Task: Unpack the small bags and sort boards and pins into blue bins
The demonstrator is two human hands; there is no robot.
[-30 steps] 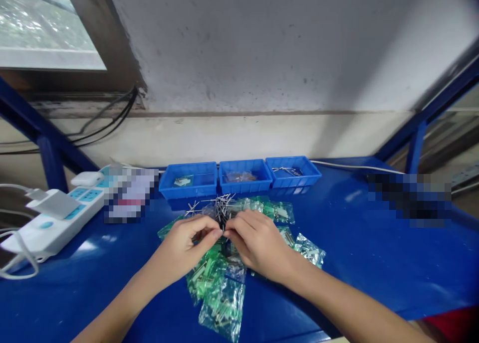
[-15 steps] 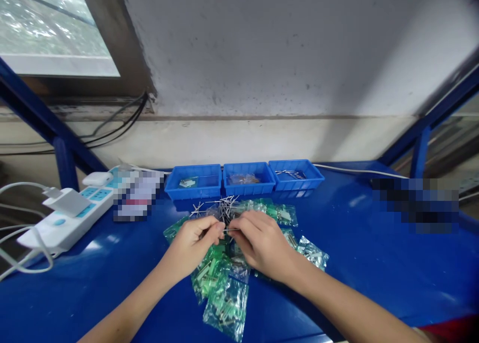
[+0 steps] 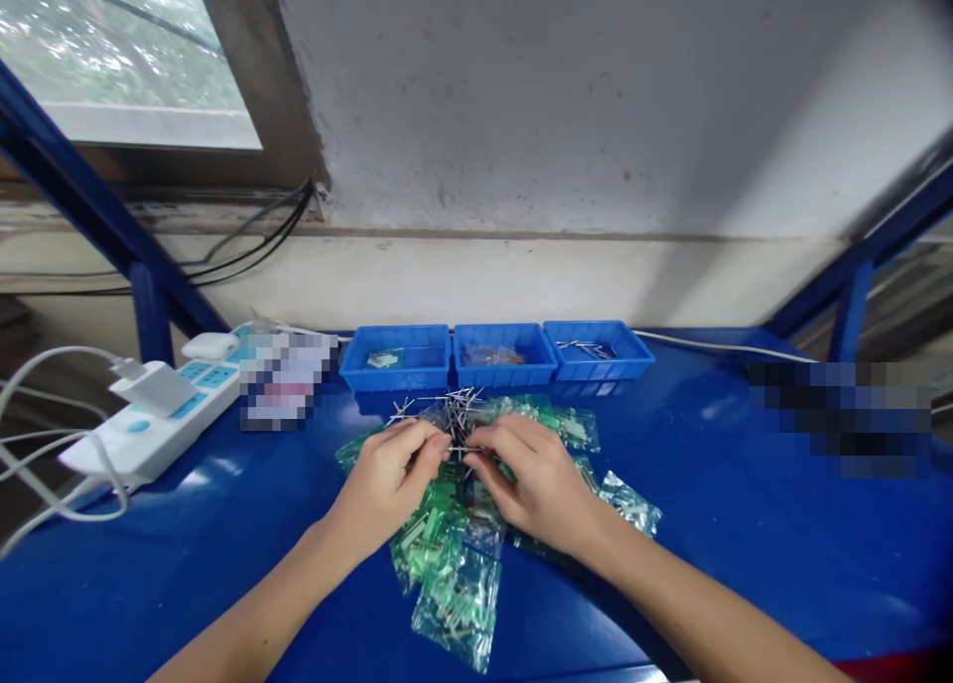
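Over the heap in the middle of the bench, my left hand (image 3: 394, 470) and my right hand (image 3: 532, 475) face each other with fingertips a small gap apart. A thin metal rod (image 3: 458, 450) spans that gap, pinched by the fingers of both hands; its ends are hidden. Just beyond lies a loose pile of similar metal rods (image 3: 460, 405). Below and around the hands are clear green plastic packets (image 3: 458, 604) with small pale and metal pieces inside. Another packet (image 3: 631, 502) lies right of my right wrist.
Three blue bins stand in a row by the wall: the left bin (image 3: 394, 377) and middle bin (image 3: 506, 375) hold packets, the right bin (image 3: 603, 367) loose rods. A white power strip (image 3: 149, 435) with cables lies left, beside a pixelated item (image 3: 290, 385). Another blurred dark object (image 3: 841, 415) sits right.
The view has shifted slightly, so the whole scene sits a little further right. Both hands keep their pinch on the rod, with little other movement visible.
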